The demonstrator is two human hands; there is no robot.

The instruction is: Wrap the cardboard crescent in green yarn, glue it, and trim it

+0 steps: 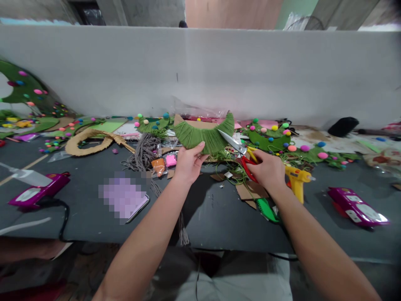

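My left hand (190,162) pinches the lower edge of a crescent wrapped in green yarn (200,138), holding it up over the table. Bare brown cardboard shows at the crescent's upper left tip. In my right hand (266,169) is a pair of scissors (237,147) with red and yellow handles. Their blades point up and left, and the tips overlap the right part of the crescent in this view; I cannot tell whether they touch it. Below the scissors lie green yarn scraps (222,155) and torn cardboard pieces (250,190).
Grey yarn (145,150), a cardboard ring (87,142) and a phone (138,209) lie to the left. On the right are a yellow glue gun (297,179), a green cutter (266,210) and a purple power strip (357,207). Pompom-covered green crescents (269,140) line the white partition (200,71).
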